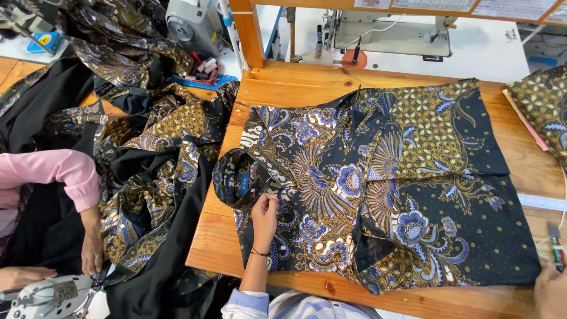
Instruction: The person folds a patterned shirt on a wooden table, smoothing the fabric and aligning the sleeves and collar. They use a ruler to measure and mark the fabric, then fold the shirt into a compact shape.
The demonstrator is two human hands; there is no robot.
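One batik shirt lies spread flat on the one wooden counter. Two sewing machines stand beyond the counter's far edge: a white one straight behind it and a grey one off its far left corner. One heap of batik and black cloth hangs off the counter's left side. One ruler lies at its right edge, and one further folded batik piece sits at its far right corner.
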